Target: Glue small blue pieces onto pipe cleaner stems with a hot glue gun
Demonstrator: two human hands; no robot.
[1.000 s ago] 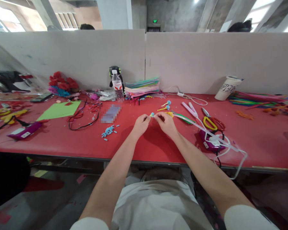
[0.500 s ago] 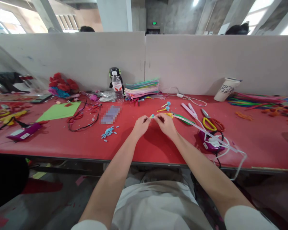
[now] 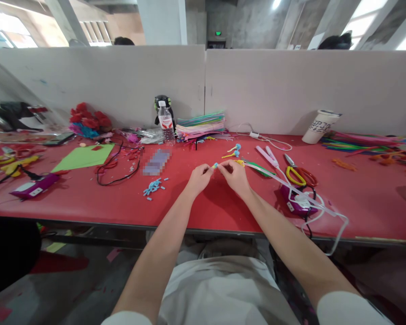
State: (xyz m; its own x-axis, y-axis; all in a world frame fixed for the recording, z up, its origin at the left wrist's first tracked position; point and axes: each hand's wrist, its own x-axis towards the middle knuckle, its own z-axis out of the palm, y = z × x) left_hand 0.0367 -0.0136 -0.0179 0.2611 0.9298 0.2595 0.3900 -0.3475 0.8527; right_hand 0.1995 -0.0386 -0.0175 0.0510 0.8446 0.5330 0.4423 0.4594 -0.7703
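Over the middle of the red table, my left hand [image 3: 201, 176] and my right hand [image 3: 234, 176] are close together, fingertips pinched on a small blue and yellow pipe cleaner piece [image 3: 215, 165] between them. Most of that piece is hidden by the fingers. Just beyond my right hand lie yellow pipe cleaner stems with fuzzy blue heads [image 3: 236, 151]. To the left of my left hand is a loose pile of short blue pipe cleaner bits [image 3: 152, 187]. Green strips [image 3: 259, 169] are on the table right of my right hand.
Scissors [image 3: 295, 175], a pink flat iron [image 3: 268, 156] and a purple power socket [image 3: 298, 201] with white cords occupy the right side. A water bottle [image 3: 166, 123] and bundled pipe cleaners [image 3: 200, 126] stand along the partition [image 3: 274, 90]. A paper cup [image 3: 320, 127] leans at back right.
Both hands stay in nearly the same place. Slightly more of the blue part shows between the fingertips now.
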